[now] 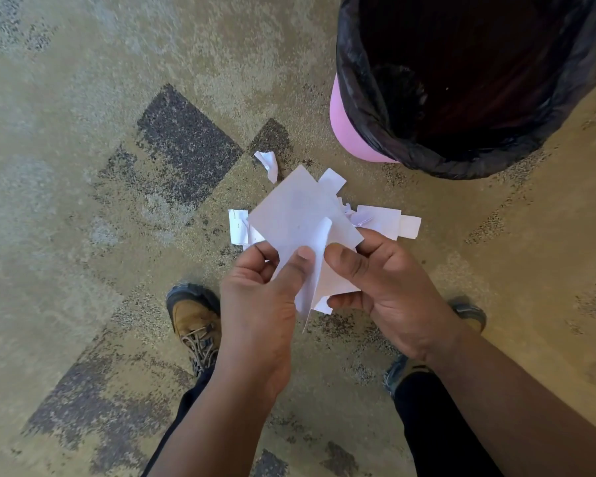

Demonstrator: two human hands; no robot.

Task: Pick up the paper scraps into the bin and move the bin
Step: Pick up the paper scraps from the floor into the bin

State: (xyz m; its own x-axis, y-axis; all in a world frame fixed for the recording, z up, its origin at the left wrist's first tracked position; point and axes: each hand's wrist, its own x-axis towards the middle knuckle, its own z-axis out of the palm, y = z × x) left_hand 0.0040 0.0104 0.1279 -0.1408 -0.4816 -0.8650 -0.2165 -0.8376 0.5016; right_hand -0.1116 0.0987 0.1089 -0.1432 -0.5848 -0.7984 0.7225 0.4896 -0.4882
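A bunch of white paper scraps (pixel 298 211) is held above the carpet, below the middle of the view. My left hand (pixel 258 297) pinches its lower left side with the thumb on top. My right hand (pixel 386 287) grips its lower right side. One small curled paper scrap (pixel 268 163) lies on the carpet just beyond the bunch. The pink bin (pixel 344 125), lined with a black bag (pixel 365 108), stands upright at the upper right, its mouth open and dark inside. The bunch hides the carpet beneath it.
Patterned beige and dark carpet (pixel 117 201) covers the floor. My two shoes, left shoe (pixel 195 321) and right shoe (pixel 470 313), stand on it under my arms, with dark trouser legs below.
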